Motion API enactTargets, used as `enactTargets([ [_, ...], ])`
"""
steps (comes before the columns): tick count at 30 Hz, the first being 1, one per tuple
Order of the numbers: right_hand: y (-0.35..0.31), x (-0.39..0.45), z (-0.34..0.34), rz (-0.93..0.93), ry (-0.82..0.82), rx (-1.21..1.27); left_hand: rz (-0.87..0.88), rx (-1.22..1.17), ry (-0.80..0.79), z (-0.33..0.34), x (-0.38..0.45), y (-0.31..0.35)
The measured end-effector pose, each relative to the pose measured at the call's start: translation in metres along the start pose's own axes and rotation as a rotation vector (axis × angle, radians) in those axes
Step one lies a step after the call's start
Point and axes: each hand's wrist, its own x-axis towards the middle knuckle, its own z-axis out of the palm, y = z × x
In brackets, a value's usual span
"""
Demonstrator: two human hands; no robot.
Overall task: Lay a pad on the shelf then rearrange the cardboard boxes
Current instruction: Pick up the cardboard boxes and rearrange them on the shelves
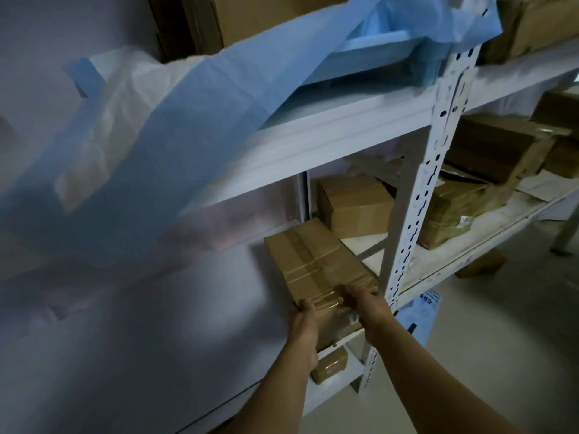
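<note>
A blue pad (175,126) is seen at the left, blurred, draped from the upper shelf (344,130) and hanging down over its front edge and over a pale sheet (109,308) that covers the left part of the rack. Its upper end lies bunched on that shelf, near the perforated white upright (419,195).

Below it, on the middle shelf (369,245), a taped cardboard box (313,261) is held at its near end, jutting out past the shelf's front edge. The left hand (305,327) is wrapped around the box's near left corner, with the thumb on top and the fingers apparently curled beneath, though that side is hidden. The right hand (371,308) is clamped on the near right corner, fingers curled over the taped top edge, just beside the upright.

Behind the held box, a second cardboard box (357,205) is set further back on the same shelf. A small box (330,364) is visible on the level below, under the held one.

To the right of the upright, several more worn boxes (470,189) are stacked on the neighbouring bay. A blue printed sheet (423,314) lies on the floor beside the upright's foot.
</note>
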Motion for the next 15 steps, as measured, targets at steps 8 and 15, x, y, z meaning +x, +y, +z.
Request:
enactTargets([
  [8,0.009,0.03,0.015,0.124,0.029,0.023,0.098,0.063,-0.007,0.015,0.029,-0.001],
  [15,0.001,0.022,0.017,0.128,0.072,0.033,0.088,0.086,0.011,0.008,0.013,0.005],
])
